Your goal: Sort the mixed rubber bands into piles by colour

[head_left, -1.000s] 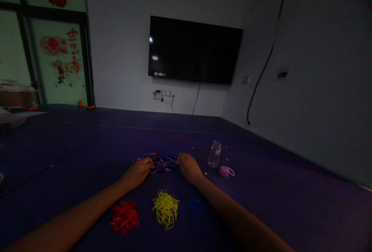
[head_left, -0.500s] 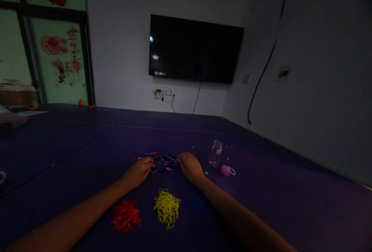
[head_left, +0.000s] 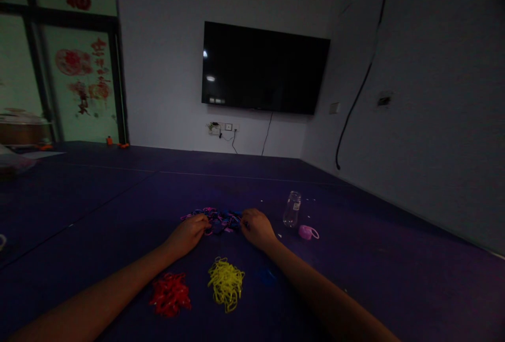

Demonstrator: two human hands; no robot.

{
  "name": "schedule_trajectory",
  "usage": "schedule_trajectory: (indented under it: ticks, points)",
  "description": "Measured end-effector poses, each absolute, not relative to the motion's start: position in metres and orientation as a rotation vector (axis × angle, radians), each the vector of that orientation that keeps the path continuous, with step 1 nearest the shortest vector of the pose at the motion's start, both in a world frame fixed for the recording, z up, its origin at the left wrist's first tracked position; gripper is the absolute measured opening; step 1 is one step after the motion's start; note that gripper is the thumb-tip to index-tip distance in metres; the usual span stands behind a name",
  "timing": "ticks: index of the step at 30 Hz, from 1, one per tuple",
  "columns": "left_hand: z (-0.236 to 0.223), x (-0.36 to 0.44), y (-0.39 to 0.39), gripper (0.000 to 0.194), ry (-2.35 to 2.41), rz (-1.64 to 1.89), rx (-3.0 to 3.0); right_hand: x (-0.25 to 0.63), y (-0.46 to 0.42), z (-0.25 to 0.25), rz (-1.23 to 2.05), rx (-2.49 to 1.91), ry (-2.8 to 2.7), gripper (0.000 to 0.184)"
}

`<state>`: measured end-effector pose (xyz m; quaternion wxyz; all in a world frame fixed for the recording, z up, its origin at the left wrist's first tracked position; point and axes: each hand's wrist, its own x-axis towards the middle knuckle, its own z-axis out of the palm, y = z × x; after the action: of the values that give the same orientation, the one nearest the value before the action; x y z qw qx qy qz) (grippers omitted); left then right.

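Observation:
A loose pile of mixed pink, blue and black rubber bands (head_left: 223, 221) lies on the purple surface between my two hands. At its left edge is my left hand (head_left: 192, 230), fingers curled in with the tips at the bands. My right hand (head_left: 257, 226) bends over the pile's right edge, its fingers also curled, tips partly hidden. Anything pinched in either hand is too small to make out. Closer to me are a heap of red rubber bands (head_left: 171, 293) by my left forearm and a yellow heap (head_left: 226, 283) between my arms.
Right of my right hand stands a clear bottle (head_left: 291, 211) without its lid. A pink cap with a loop (head_left: 306, 232) lies beside it. A faint blue item (head_left: 267, 276) is near my right forearm. Small white scraps dot the surface. A television (head_left: 264, 68) hangs on the wall.
Both hands stay at the mixed pile, with only a slight shift of the right fingers. The heaps, bottle and cap have not moved.

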<state>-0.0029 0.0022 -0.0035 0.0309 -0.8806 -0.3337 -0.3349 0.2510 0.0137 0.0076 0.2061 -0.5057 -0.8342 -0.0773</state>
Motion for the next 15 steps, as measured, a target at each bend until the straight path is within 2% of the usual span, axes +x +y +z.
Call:
schedule_trajectory:
  ticks: [15]
  points:
    - [-0.0005, -0.0017, 0.0001, 0.030, -1.041, -0.993, -2.740, 0.2505, 0.0194, 0.0073, -0.160, -1.508, -2.333, 0.018]
